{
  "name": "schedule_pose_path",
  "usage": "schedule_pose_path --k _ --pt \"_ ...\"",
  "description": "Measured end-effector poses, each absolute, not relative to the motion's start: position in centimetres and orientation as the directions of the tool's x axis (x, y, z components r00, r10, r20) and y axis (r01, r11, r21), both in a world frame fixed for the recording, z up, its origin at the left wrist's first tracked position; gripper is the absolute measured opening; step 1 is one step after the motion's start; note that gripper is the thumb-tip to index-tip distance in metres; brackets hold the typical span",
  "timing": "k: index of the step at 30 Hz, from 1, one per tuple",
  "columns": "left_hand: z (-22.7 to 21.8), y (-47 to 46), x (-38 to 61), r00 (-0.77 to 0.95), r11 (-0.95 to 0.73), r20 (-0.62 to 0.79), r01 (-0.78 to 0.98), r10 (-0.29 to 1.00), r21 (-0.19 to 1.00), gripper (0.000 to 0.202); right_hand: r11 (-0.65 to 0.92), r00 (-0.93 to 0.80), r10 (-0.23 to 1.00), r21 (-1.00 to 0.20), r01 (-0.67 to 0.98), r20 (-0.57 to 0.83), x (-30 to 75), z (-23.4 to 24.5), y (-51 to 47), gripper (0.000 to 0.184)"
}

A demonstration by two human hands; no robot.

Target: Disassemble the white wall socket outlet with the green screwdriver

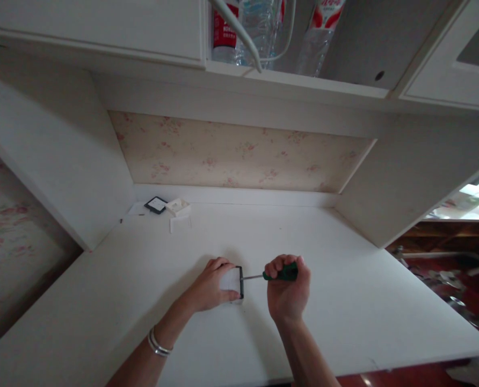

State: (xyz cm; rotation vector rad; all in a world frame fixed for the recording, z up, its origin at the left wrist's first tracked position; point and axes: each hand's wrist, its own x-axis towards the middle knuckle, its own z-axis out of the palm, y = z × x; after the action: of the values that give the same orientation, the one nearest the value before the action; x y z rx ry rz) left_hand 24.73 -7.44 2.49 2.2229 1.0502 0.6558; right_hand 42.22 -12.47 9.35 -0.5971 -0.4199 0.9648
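My left hand [212,286] is closed around a small white box-like piece [230,279] with a dark edge on its right side, its thumb at the near side and fingers at the far side. In my right hand [290,287] is a screwdriver [287,272] with a green handle, gripped in the fist. Its thin metal shaft points left, and the tip meets the dark edge of the piece or lies right at it. What the tip touches is too small to make out. A silver bracelet [158,344] circles my left wrist.
On the white tabletop [336,312], at the back left, lie a dark-framed plate [156,204], a white open frame [178,207] and some paper. Side panels flank the table. Overhead, a shelf holds plastic bottles [259,32], and a white cable [239,29] hangs down.
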Motion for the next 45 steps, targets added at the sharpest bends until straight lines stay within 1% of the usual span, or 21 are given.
schedule_pose_path --k 2,6,10,11,13,17,19,20,22,24,26,29,32,35,38,45 --pt "2.6 -7.4 24.8 0.575 -0.511 0.159 0.524 0.802 0.682 0.064 0.458 0.535 0.842 -0.605 -0.651 0.062 42.9 8.5 -13.0 0.027" --pt "2.8 -7.3 24.8 0.592 -0.495 0.108 0.544 0.798 0.677 0.066 0.481 0.584 0.812 -0.587 -0.651 0.018 43.9 7.1 -13.9 0.029" --pt "3.0 -7.2 24.9 0.614 -0.501 0.09 0.542 0.784 0.675 0.067 0.452 0.557 0.83 -0.568 -0.688 -0.015 44.0 7.4 -14.0 0.029" --pt "3.0 -7.2 24.9 0.615 -0.506 0.097 0.539 0.783 0.674 0.066 0.436 0.539 0.842 -0.583 -0.686 -0.003 43.7 7.8 -14.0 0.028" --pt "3.0 -7.3 25.0 0.613 -0.515 0.112 0.535 0.782 0.67 0.065 0.401 0.484 0.873 -0.649 -0.646 0.058 43.0 8.8 -13.8 0.027" --pt "2.7 -7.3 25.2 0.622 -0.554 0.156 0.52 0.767 0.651 0.061 0.321 0.269 0.939 -0.825 -0.466 0.214 41.3 10.4 -13.0 0.024" --pt "2.6 -7.3 25.3 0.622 -0.571 0.181 0.513 0.762 0.641 0.059 0.3 0.203 0.951 -0.856 -0.421 0.234 40.8 10.7 -12.4 0.024" --pt "2.5 -7.3 25.3 0.62 -0.574 0.187 0.513 0.762 0.638 0.059 0.303 0.21 0.95 -0.849 -0.434 0.232 40.8 10.8 -12.2 0.025" --pt "2.5 -7.3 25.4 0.617 -0.572 0.186 0.518 0.765 0.636 0.06 0.326 0.281 0.938 -0.79 -0.519 0.202 41.1 10.7 -11.8 0.026" --pt "2.6 -7.3 25.3 0.62 -0.568 0.174 0.522 0.765 0.636 0.061 0.35 0.361 0.922 -0.695 -0.628 0.138 41.9 10.4 -11.7 0.026" --pt "2.8 -7.4 25.3 0.624 -0.562 0.159 0.526 0.765 0.638 0.061 0.355 0.397 0.915 -0.605 -0.713 0.07 43.0 9.7 -11.9 0.026" --pt "3.1 -7.4 25.3 0.631 -0.555 0.141 0.527 0.763 0.644 0.061 0.358 0.413 0.911 -0.511 -0.781 0.006 44.6 8.2 -12.4 0.028" --pt "3.3 -7.4 25.3 0.637 -0.555 0.137 0.522 0.759 0.647 0.059 0.383 0.439 0.898 -0.434 -0.815 -0.034 45.7 6.4 -12.9 0.028" --pt "3.4 -7.4 25.4 0.639 -0.558 0.134 0.527 0.757 0.641 0.061 0.398 0.46 0.884 -0.386 -0.832 -0.079 46.3 4.7 -13.1 0.027" --pt "3.4 -7.4 25.4 0.632 -0.553 0.128 0.54 0.764 0.635 0.062 0.417 0.491 0.863 -0.375 -0.828 -0.124 46.6 3.4 -13.1 0.027" --pt "3.2 -7.4 25.5 0.632 -0.559 0.134 0.543 0.763 0.627 0.063 0.44 0.508 0.838 -0.305 -0.845 -0.198 46.7 2.3 -13.0 0.026"
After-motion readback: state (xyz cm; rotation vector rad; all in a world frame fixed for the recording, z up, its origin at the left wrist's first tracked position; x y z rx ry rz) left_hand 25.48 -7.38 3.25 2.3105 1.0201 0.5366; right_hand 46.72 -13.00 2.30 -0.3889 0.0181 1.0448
